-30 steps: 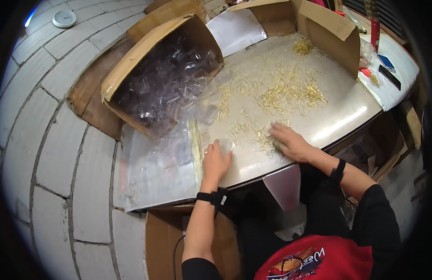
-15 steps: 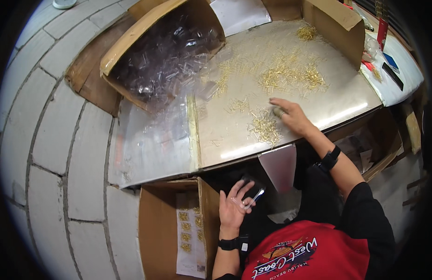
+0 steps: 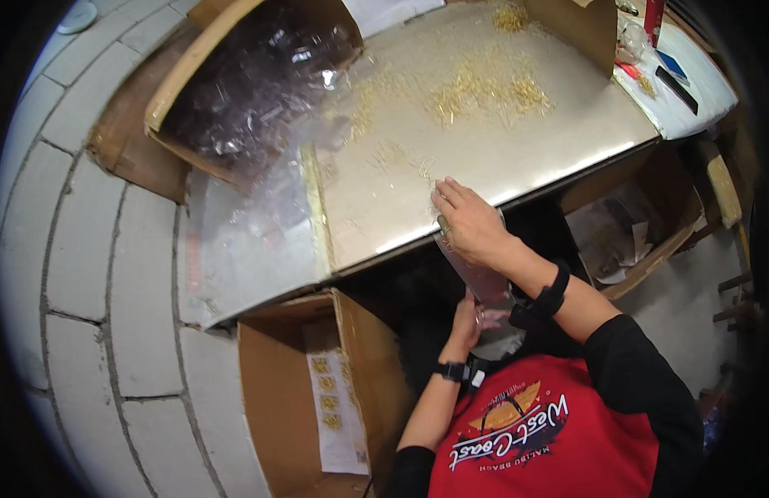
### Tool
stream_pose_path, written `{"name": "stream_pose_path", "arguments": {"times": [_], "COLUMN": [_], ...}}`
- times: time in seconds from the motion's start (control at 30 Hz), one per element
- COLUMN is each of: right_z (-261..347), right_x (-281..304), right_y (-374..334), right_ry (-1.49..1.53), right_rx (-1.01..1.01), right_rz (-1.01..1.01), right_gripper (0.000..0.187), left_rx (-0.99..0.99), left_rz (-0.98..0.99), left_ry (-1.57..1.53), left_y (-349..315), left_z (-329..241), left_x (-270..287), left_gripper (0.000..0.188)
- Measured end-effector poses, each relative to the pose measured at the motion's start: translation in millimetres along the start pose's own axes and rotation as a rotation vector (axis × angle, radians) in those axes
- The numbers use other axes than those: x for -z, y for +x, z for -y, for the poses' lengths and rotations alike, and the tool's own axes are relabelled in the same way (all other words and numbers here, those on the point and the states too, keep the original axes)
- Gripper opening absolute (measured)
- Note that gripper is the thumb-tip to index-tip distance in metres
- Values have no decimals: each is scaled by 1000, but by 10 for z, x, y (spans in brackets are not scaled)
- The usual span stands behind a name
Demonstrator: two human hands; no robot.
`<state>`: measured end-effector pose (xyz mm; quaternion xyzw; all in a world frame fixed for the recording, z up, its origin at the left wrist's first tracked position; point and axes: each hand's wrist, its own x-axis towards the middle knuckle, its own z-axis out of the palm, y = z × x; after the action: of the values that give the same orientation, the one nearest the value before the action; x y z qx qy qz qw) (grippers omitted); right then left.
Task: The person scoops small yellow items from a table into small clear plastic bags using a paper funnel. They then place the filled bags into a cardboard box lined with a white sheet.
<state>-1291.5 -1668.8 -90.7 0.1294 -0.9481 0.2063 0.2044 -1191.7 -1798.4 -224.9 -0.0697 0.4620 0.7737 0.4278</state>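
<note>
My right hand (image 3: 470, 224) lies stretched out, palm down, over the table's front edge, at the top of a sloping metal chute (image 3: 484, 280). A few small gold-coloured wire hooks (image 3: 426, 168) show by its fingertips; any under the palm are hidden. Below, my left hand (image 3: 466, 324) is at the chute's lower end, fingers curled around a clear plastic box that is barely visible here. More gold hooks (image 3: 489, 98) lie scattered farther back on the table (image 3: 384, 212), with a small clump (image 3: 510, 17) at the far edge.
A tilted cardboard box (image 3: 203, 51) spills clear plastic boxes (image 3: 268, 100) at the left. Under the table edge, another carton (image 3: 272, 378) holds a paper sheet with bundles of gold hooks (image 3: 328, 388). An open carton (image 3: 691, 217) stands lower right; a black bar-shaped thing (image 3: 676, 90) lies above it.
My right hand has swept toward me and left, and the near pile of hooks is gone from the tabletop. My left hand has moved right with the clear box, under the chute. The view has shifted.
</note>
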Motion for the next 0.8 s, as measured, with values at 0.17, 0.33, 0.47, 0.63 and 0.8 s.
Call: {"name": "stream_pose_path", "arguments": {"times": [0.17,0.33,0.47,0.63,0.8], "right_z": [-16,-99,-191,-243,-175], "right_x": [540,802,853,779,478], "right_y": [-304,-676,-1017,-1285,-1459], "right_ry": [104,246,334,444,586], "right_rx": [-26,37,26,-5,-3], "right_rz": [101,1,20,193,254], "right_gripper": [43,40,36,44,46], "left_rx": [11,-65,-90,-123,-152], "left_rz": [32,63,-22,-34,5], "left_ry": [-121,-135,-178,-187,-231], "left_y": [95,34,-2,-28,-49], "left_z": [26,122,197,131,152], "left_x": [-119,-143,-77,3,-20], "left_gripper": [52,48,51,55,51]}}
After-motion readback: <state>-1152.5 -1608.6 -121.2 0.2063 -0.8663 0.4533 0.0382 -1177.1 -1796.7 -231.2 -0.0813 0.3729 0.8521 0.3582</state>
